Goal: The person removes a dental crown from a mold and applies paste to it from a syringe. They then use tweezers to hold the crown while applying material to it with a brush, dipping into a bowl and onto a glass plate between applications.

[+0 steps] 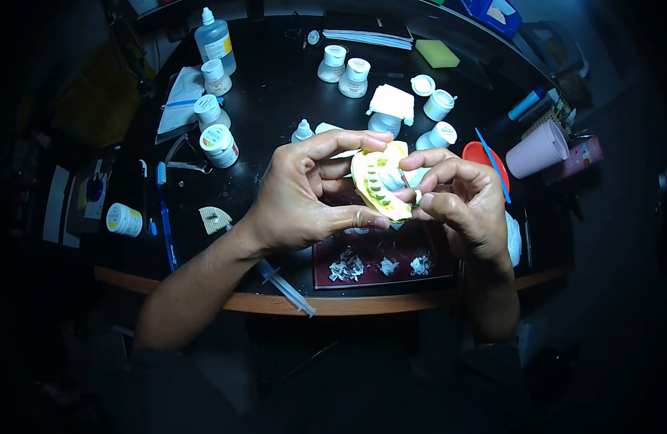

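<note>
My left hand (301, 192) grips a yellow dental cast (377, 184) by its edges, thumb below and index finger above, holding it up over the table. A row of teeth curves along the cast, brightly lit. Beside it, my right hand (463, 202) has thumb and fingers pinched on a small pale tooth-shaped piece (418, 196), close to the right side of the cast. Underneath, a dark red slab (362, 276) carries several clumps of white paste (348, 266).
White-lidded jars (219, 146) stand at the left and back. A syringe (286, 289) and a blue toothbrush (164, 217) lie at the front left. To the right are a red dish (481, 155) and a pink cup (537, 150). A yellow sponge (437, 53) sits at the back.
</note>
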{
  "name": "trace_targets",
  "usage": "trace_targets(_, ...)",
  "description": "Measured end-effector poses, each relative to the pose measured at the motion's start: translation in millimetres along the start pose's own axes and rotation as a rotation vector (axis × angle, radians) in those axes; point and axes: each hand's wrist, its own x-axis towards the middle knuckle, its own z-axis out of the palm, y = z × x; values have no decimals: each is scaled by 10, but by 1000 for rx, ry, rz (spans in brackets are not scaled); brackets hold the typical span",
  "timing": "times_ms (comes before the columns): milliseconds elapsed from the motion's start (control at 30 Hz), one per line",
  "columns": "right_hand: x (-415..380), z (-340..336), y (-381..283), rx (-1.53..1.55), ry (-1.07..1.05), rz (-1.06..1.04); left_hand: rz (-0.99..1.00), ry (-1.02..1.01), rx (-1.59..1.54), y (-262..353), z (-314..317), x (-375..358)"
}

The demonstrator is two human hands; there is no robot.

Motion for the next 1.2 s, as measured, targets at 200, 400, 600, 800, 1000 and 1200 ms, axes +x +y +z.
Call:
trace_targets(200,2,-176,-57,329,-44,125,69,15,16,99,-50,25)
trace_targets(400,64,-459,50,774,-249,208,131,43,145,246,-171,37)
trace_targets(600,82,-448,60,876,-268,245,28,137,475,445,-216,-124)
trace_targets(800,87,-436,78,881,-276,266,-86,333,694,584,-58,-529)
trace_targets(1000,99,-444,106,891,-303,276,-173,510,750,382,27,-857)
trace_targets(1200,103,-458,110,956,-342,289,-172,536,764,225,52,-950)
